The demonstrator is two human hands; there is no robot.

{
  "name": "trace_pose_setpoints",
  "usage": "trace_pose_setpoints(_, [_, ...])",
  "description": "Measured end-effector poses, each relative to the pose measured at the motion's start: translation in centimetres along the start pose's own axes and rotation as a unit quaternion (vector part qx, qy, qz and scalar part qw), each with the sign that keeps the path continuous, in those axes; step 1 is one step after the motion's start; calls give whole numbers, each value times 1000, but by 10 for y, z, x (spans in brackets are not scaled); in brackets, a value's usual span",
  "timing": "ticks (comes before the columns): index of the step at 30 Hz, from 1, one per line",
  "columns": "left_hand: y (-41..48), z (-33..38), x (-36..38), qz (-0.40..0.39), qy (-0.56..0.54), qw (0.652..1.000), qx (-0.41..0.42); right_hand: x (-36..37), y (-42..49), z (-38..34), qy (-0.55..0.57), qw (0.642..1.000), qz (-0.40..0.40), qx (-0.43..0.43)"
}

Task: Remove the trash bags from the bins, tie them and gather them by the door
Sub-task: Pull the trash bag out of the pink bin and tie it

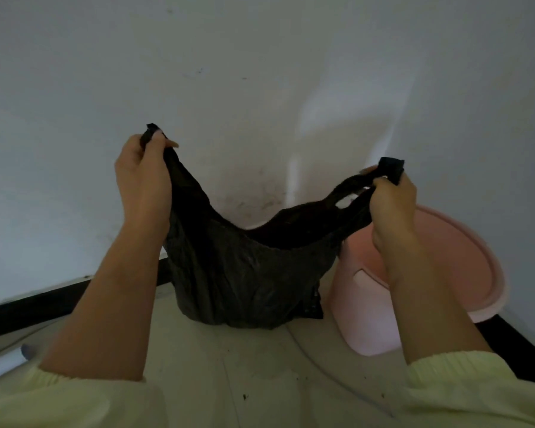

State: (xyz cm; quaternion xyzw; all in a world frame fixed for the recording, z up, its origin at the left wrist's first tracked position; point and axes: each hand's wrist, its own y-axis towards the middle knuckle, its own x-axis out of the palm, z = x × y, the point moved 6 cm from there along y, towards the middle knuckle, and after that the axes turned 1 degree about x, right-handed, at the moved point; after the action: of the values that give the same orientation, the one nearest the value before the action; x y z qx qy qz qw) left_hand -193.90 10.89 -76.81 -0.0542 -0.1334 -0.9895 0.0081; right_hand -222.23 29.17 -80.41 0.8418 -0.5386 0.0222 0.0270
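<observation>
Looking down from your head camera, your left hand [142, 177] and right hand [391, 199] are each closed tight around one handle of a black trash bag [247, 273]. Its bottom rests on the pale floor [260, 366], just beside a pink bin [464, 273] near the wall's corner.

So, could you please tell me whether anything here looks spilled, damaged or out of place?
Mostly minor: dark specks litter the floor near the black trash bag, and smudges mark the wall behind it. The pink bin looks tilted.
</observation>
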Motion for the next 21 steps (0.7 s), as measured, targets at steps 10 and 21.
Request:
trace_pose_setpoints(10, [-8, -16, 16, -34, 79, 996, 12, 36, -14, 11, -232, 955, -176, -45])
trace_pose_setpoints(21, [-8, -12, 14, -114, -15, 993, 39, 18, -14, -30, -313, 913, 18, -261])
